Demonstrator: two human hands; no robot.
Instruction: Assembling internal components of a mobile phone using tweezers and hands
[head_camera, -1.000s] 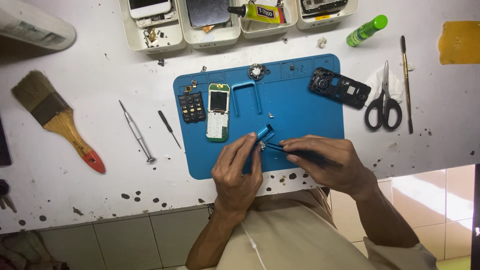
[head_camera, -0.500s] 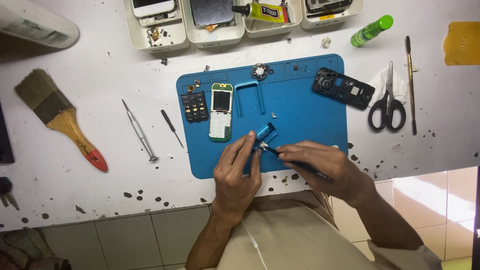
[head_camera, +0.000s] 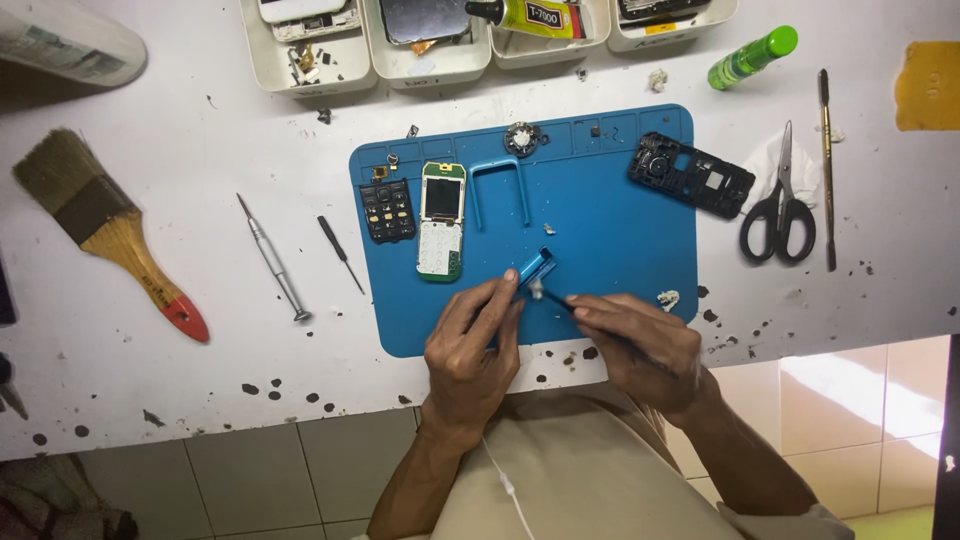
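Note:
My left hand (head_camera: 470, 350) pinches a small blue phone frame piece (head_camera: 534, 271) upright over the blue work mat (head_camera: 620, 230). My right hand (head_camera: 635, 345) holds a thin dark tool (head_camera: 556, 298) whose tip touches the blue piece. On the mat to the left lie an opened phone board with a green edge (head_camera: 441, 221), a black keypad (head_camera: 387, 211) and a blue bezel (head_camera: 500, 190). A black phone back shell (head_camera: 691, 175) rests at the mat's right edge.
Two small screwdrivers (head_camera: 272, 257) and a paintbrush with a red tip (head_camera: 105, 230) lie left of the mat. Scissors (head_camera: 781, 200), a thin stick tool (head_camera: 826, 170) and a green bottle (head_camera: 752, 57) are at the right. White parts trays (head_camera: 430, 62) line the far edge.
Both hands stay over the mat's near edge; the blue piece and tool tip shifted slightly as the right hand worked at it.

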